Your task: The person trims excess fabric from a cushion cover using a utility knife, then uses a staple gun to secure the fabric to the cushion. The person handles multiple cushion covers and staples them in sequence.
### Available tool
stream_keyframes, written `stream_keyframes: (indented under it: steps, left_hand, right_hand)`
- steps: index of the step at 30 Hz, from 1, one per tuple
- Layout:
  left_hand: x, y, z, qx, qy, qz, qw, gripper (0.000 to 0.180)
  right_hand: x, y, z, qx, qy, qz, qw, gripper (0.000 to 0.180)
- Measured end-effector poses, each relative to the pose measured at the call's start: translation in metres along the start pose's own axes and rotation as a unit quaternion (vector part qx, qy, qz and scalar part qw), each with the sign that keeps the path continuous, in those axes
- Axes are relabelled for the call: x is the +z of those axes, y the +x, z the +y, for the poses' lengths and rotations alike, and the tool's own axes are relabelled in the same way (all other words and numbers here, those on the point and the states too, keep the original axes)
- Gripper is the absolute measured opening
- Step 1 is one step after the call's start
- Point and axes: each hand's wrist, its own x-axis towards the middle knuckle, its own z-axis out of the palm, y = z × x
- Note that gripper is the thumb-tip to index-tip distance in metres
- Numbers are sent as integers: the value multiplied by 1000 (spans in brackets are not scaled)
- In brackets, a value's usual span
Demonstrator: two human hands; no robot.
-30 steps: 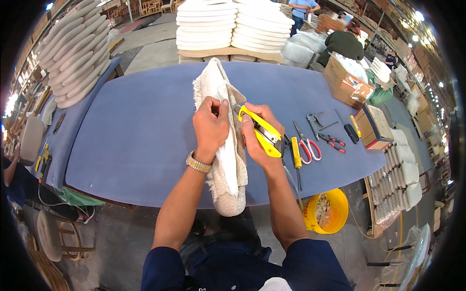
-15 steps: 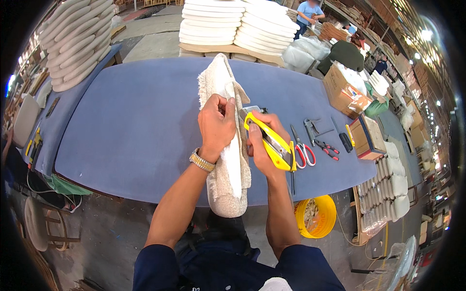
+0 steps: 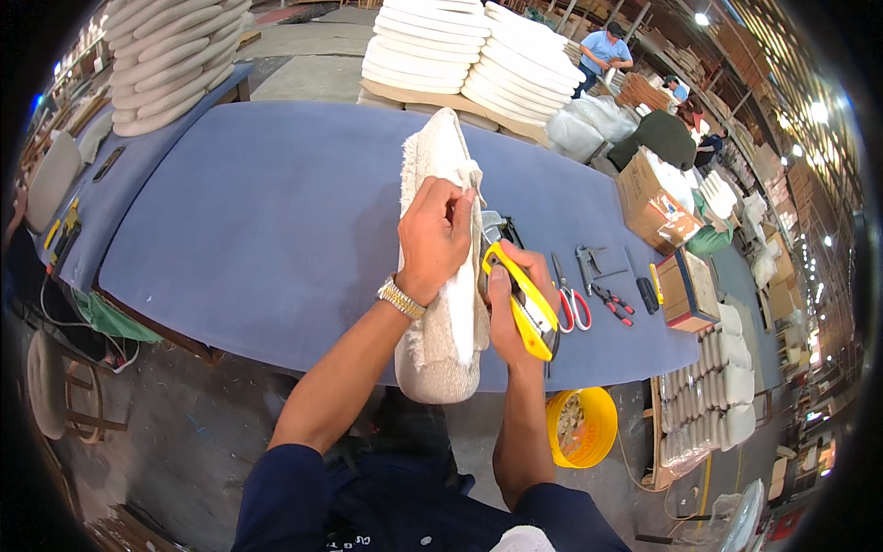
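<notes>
A thick pad [image 3: 440, 377] covered in beige woven fabric stands on edge near the table's front, with white padding showing along its seam. My left hand [image 3: 437, 228], with a metal-band watch at the wrist, is closed on the fabric edge in a pinch. My right hand [image 3: 515, 317] is wrapped round a yellow utility knife [image 3: 536, 324] with a grey inlay, close to the pad's right side. Its front tip points at the fabric; the blade cannot be made out. Just beyond the knife a silver and black tool [image 3: 499, 227] lies partly hidden.
On the blue-covered table [image 3: 258, 239], red-handled scissors [image 3: 574, 308], a grey metal tool [image 3: 590, 267] and pliers [image 3: 614, 304] lie to the right. Cardboard boxes [image 3: 692, 290] stand at the right edge. Below is a yellow bucket [image 3: 602, 428] of scraps. White pads [image 3: 428, 46] are stacked beyond.
My view has shifted slightly, so the scene sits differently in the picture. The knife's front end has dropped a little lower along the pad. My left hand keeps its pinch on the fabric.
</notes>
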Motion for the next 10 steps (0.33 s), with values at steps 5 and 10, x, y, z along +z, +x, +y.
stream_keyframes:
  steps: [5,10]
  left_hand:
    - [-14,11,18,105,21,-99,989,12]
    - [-24,27,-28,-209,-130,-146,958,19]
  right_hand:
    - [0,5,14,10,26,4,1000,23]
    - [19,-2,5,38,63,-2,997,24]
